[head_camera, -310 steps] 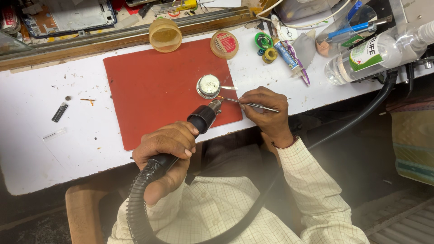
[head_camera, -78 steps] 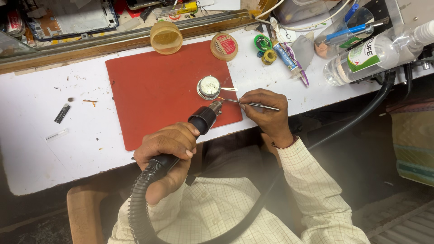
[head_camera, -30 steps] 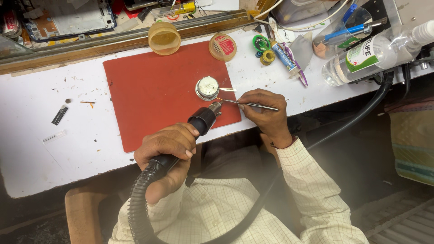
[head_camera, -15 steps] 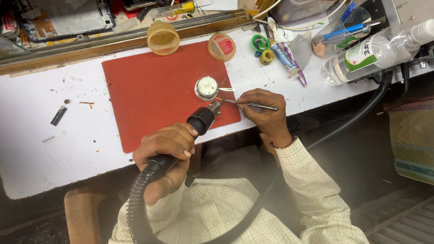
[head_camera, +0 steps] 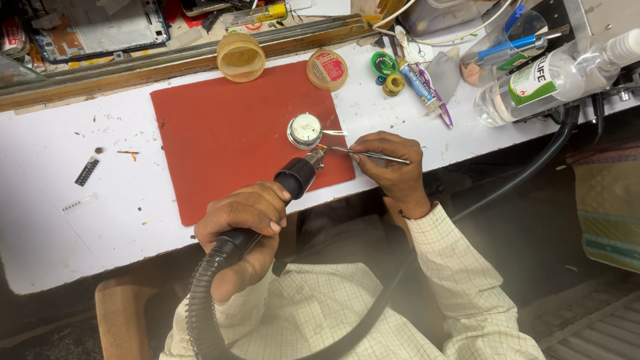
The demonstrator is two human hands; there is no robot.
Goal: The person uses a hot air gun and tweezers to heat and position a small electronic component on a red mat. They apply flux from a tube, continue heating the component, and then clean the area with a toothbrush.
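Note:
My left hand (head_camera: 243, 227) grips the black handle of a hot-air tool (head_camera: 293, 179) on a ribbed black hose. Its metal nozzle points up and right, ending just below a small round silver piece (head_camera: 305, 130) that lies on the right part of the red mat (head_camera: 227, 143). My right hand (head_camera: 390, 163) pinches thin metal tweezers (head_camera: 370, 155). The tweezer tips reach left to the spot beside the nozzle, at the lower right edge of the round piece.
On the white bench (head_camera: 80, 220) lie a yellow plastic cup (head_camera: 240, 57), a round tin (head_camera: 327, 69), tape rolls (head_camera: 385, 67), a tube (head_camera: 420, 83) and a clear bottle (head_camera: 553, 77). A small black chip (head_camera: 87, 171) lies at the left. A wooden ledge (head_camera: 133, 70) runs behind.

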